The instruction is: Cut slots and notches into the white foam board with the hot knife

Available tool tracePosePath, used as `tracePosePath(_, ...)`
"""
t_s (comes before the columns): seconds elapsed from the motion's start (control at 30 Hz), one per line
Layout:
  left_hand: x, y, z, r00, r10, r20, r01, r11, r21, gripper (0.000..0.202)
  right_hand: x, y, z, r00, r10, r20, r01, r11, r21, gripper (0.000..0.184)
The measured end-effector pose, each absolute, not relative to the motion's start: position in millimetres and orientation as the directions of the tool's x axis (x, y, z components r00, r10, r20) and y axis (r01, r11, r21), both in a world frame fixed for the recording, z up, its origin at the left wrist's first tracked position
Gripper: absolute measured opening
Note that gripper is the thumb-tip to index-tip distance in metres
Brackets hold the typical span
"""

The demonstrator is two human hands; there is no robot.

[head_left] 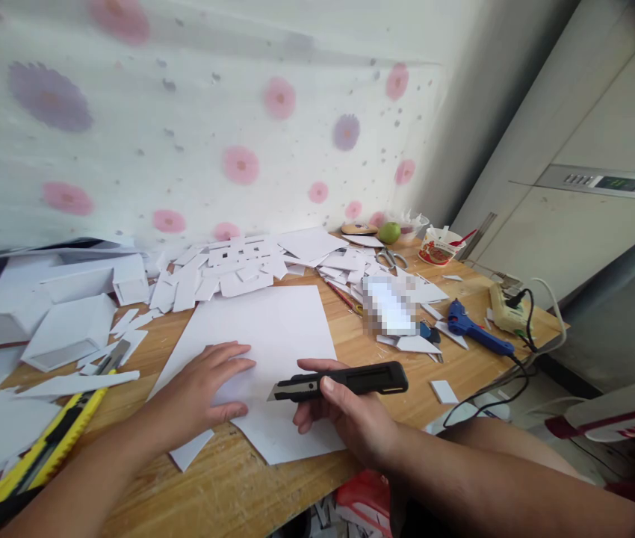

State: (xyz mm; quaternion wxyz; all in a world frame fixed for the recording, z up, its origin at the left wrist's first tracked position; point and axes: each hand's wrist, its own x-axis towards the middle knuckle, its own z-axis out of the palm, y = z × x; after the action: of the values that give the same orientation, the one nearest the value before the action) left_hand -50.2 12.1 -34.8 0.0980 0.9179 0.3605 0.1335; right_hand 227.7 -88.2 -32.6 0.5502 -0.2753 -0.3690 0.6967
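Black utility knife (373, 379): our right hand (351, 411) is closed around the handle, thumb pressed on it; the bare blade (282, 389) points left, above the white sheet.
White sheet (273, 321): flat on the wooden table (239, 497), below our hands, its near edge close to the table's front.
Our left hand (214, 385): fingers loosely spread, thumb apart, gripping nothing, over the sheet's left part.
Blade and fingers: the tip faces our left hand, so we judge it wise to keep those fingers out of its line, hold the sheet flat and use light, even strokes for any cut.
Hard to make out: we cannot tell whether the left hand presses the sheet or hovers. Some right-hand fingers are hidden behind the knife. Pixelation (390, 306) masks something on the right. A white strip crosses the yellow knife (37, 452), and a red object (363, 497) below the table is cut off.
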Motion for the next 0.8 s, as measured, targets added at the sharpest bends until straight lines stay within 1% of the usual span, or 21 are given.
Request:
tracePosePath(0.13, -54.9, 13.9, -36.8, 0.711, 0.683, 0.171, 0.64, -0.728, 0.247, 0.052, 223.4, -88.2, -33.2, -0.26, 0.965, 0.034, -0.555, -0.121, -0.823, 0.057)
tracePosePath(0.27, -59.0, 16.4, -35.8, 0.731, 0.666, 0.148, 0.644, -0.746, 0.171, 0.052, 223.6, -86.9, -30.1, -0.32, 0.947, 0.037, -0.548, -0.153, -0.822, 0.061)
tracePosePath(0.4, -60.8, 17.9, -35.5, 0.756, 0.628, 0.185, 0.618, -0.778, 0.113, 0.051, 229.0, -80.1, -23.2, -0.326, 0.944, -0.045, -0.488, -0.209, -0.848, 0.058)
tracePosePath(0.47, -60.5, 17.0, -34.5, 0.762, 0.622, 0.178, 0.614, -0.782, 0.102, 0.052, 233.2, -76.5, -19.5, -0.31, 0.947, -0.086, -0.441, -0.223, -0.869, 0.054)
tracePosePath(0.57, -56.1, 11.2, -28.1, 0.753, 0.651, 0.09, 0.641, -0.758, 0.121, 0.057, 240.9, -74.6, -14.6, -0.256, 0.961, -0.103, -0.386, -0.199, -0.901, 0.047)
tracePosePath(0.63, -50.2, 6.1, -21.6, 0.744, 0.666, 0.058, 0.65, -0.741, 0.17, 0.063, 246.5, -75.0, -12.2, -0.172, 0.982, -0.075, -0.384, -0.137, -0.913, 0.041)
tracePosePath(0.7, -43.4, 2.7, -15.8, 0.727, 0.686, 0.037, 0.665, -0.716, 0.214, 0.067, 251.7, -75.6, -11.1, -0.075, 0.994, -0.085, -0.38, -0.107, -0.919, 0.035)
tracePosePath(0.73, -40.3, 1.8, -13.5, 0.719, 0.695, 0.023, 0.673, -0.704, 0.229, 0.067, 253.9, -76.1, -10.9, -0.064, 0.994, -0.084, -0.382, -0.103, -0.919, 0.031)
tracePosePath(0.77, -37.7, 1.2, -11.7, 0.717, 0.697, 0.007, 0.674, -0.696, 0.246, 0.067, 255.8, -77.1, -11.0, -0.06, 0.997, -0.055, -0.39, -0.074, -0.918, 0.029)
tracePosePath(0.8, -35.6, 0.7, -10.1, 0.713, 0.701, -0.004, 0.677, -0.687, 0.263, 0.066, 257.3, -78.6, -11.2, -0.086, 0.995, -0.043, -0.391, -0.074, -0.917, 0.03)
